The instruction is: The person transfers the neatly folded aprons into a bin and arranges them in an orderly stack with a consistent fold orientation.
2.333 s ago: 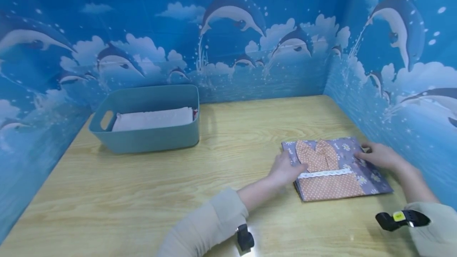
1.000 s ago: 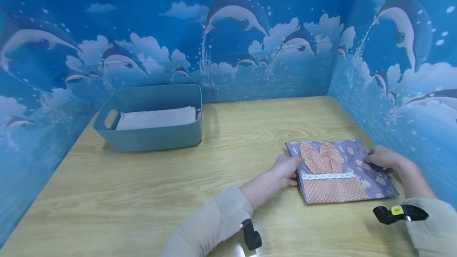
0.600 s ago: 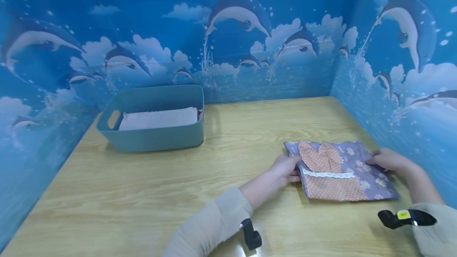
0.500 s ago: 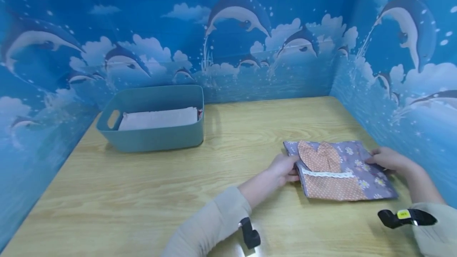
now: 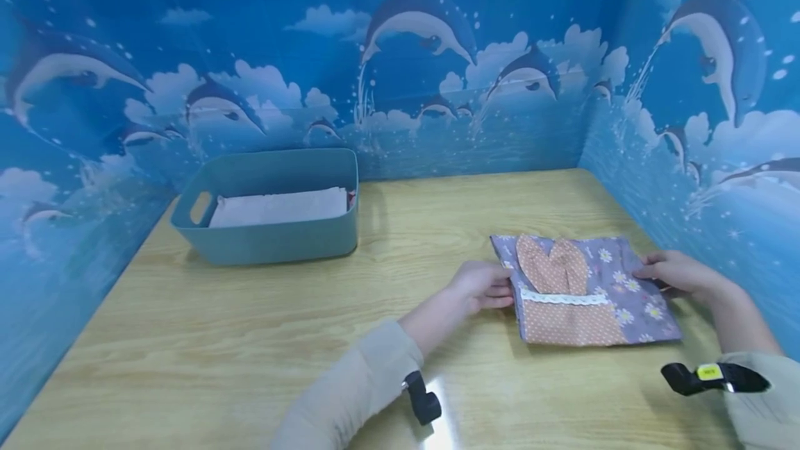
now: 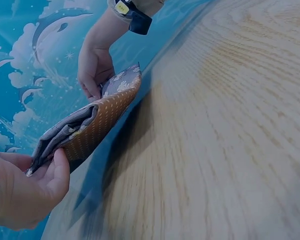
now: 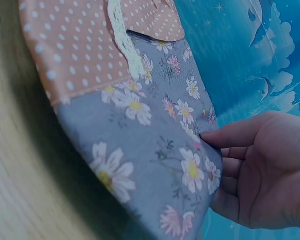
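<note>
A folded floral cloth (image 5: 625, 290) is held between both hands at the right of the table. It is grey-purple with daisies, and bears a peach polka-dot panel, a white lace strip and a bow-like peach piece. My left hand (image 5: 481, 285) pinches its left edge, thumb above and fingers below; in the left wrist view several folded layers show there. On the opposite edge my right hand (image 7: 265, 170) grips the cloth, thumb on top and fingers underneath. A shadow lies under the cloth in the left wrist view, where it appears raised off the table.
At the back left of the wooden table (image 5: 281, 325) stands a teal plastic bin (image 5: 275, 245) with white folded material (image 5: 281, 207) inside and something small and red at its right end. Dolphin-print walls (image 5: 400, 89) border the table's back and right side.
My left hand has shifted from the cloth's top to its left edge, with fingers beneath. Over the last half second both hands and the cloth have risen slightly and moved a little left.
</note>
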A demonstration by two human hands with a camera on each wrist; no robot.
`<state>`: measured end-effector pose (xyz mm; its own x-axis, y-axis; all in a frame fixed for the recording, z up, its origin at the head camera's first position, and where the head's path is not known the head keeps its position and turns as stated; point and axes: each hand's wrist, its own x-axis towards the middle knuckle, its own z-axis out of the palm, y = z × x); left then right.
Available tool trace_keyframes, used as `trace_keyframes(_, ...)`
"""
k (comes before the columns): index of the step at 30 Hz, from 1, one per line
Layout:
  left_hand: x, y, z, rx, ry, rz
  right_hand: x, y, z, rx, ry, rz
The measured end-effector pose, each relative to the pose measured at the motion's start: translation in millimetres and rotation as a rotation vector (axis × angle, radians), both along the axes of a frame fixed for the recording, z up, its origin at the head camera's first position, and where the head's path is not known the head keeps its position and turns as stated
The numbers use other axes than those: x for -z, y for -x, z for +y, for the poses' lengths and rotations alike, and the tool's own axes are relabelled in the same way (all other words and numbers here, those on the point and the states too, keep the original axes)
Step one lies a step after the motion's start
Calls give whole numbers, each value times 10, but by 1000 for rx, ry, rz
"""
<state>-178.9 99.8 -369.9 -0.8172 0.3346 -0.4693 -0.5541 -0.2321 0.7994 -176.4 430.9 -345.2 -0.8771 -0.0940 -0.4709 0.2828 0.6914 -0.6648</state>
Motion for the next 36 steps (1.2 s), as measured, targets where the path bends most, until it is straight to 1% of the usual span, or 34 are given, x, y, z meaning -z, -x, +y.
trace_keyframes(5, -4, 45, -111, 9, -15, 10, -31, 34, -35, 26, 78, 1)
trace_keyframes(9, -13, 80, -195, 16, -14, 22, -69, 51, -74, 32, 114, 10)
trace_keyframes(14, -25, 118, -277, 14, -4, 36, -110, 52, -131, 41, 125, 16)
trace_keyframes(21, -35, 159, -363, 5, 15, 39, -118, 96, -188, 64, 170, 12)
trace_keyframes(28, -40, 212, -438, -8, 26, 41, -144, 121, -238, 32, 200, 22)
trace_keyframes(36, -59, 268, -555, 13, 57, 70, -163, 138, -316, 29, 211, 35)
